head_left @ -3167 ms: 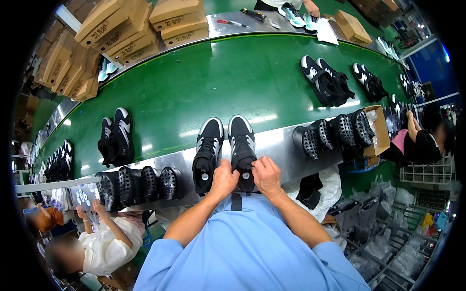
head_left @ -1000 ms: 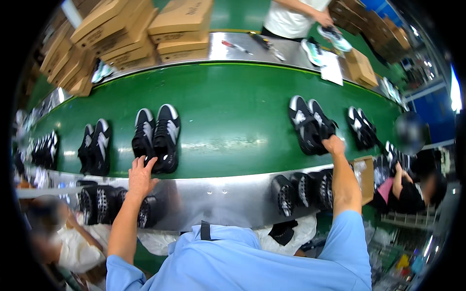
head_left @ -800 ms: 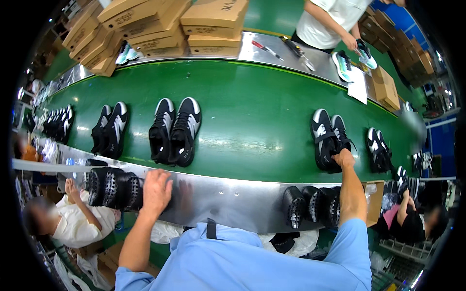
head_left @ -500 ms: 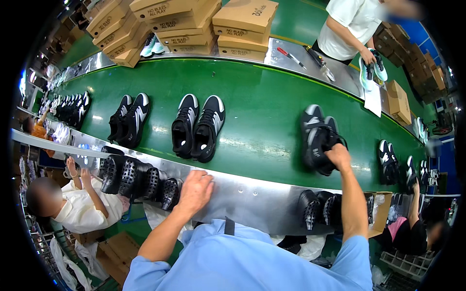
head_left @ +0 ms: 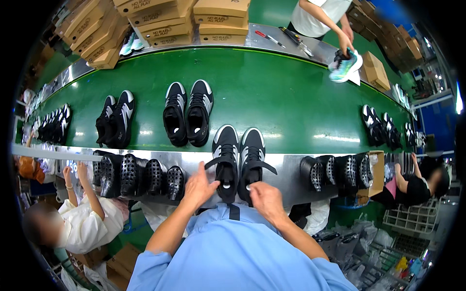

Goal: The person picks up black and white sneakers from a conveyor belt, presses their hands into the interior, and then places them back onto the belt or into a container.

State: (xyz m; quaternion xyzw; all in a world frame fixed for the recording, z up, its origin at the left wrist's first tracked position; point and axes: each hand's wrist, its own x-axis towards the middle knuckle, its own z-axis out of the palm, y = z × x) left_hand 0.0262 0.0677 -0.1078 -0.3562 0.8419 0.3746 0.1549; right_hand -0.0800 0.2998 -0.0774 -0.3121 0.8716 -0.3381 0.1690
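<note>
A pair of black sneakers with silver-grey toes stands before me, toes pointing away, across the metal ledge's edge. The left sneaker [head_left: 226,153] and the right sneaker [head_left: 252,150] have their straps loose, sticking out sideways. Beside the left one's heel is my left hand [head_left: 198,187], open, with index finger and thumb apart. My right hand [head_left: 267,200] is closed, its curled fingers at the heel of the right sneaker. Farther left on the green surface are another pair of black sneakers [head_left: 198,109] and one more pair [head_left: 121,119].
Black perforated shoe forms line the metal ledge [head_left: 286,179] on both sides: left forms [head_left: 133,174], right forms [head_left: 345,169]. Shoe boxes [head_left: 221,17] are stacked across the green surface [head_left: 291,106]. Opposite, a person's hand [head_left: 345,42] holds a teal-white sneaker [head_left: 345,65]. Other people sit at both sides.
My right hand has brought the pair of sneakers from the right to in front of me, and they now stand side by side. My left hand has moved slightly toward them.
</note>
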